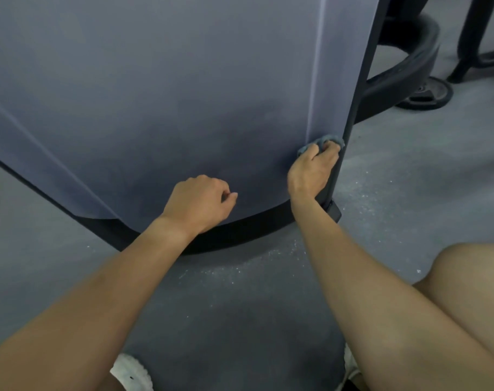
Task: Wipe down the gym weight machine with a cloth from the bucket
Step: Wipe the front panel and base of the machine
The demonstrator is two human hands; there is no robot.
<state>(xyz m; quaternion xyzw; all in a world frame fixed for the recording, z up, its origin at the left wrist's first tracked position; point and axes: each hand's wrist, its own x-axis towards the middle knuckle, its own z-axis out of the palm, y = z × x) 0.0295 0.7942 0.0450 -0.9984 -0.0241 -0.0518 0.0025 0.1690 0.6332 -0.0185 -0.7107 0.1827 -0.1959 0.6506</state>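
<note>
Pressing cloth (330,138) against machine panel (155,94)

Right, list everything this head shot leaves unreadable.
Head view only.
1. Crumpled grey-blue cloth: mostly covered by the right grip; its full size is hidden.
2. Blue-grey panelled weight machine: cut off by the top and left edges; upper part unseen.
3. Bucket: outside the frame.
4. Round black weight plate on the floor: partly behind the black curved base tube; markings blurred.
</note>
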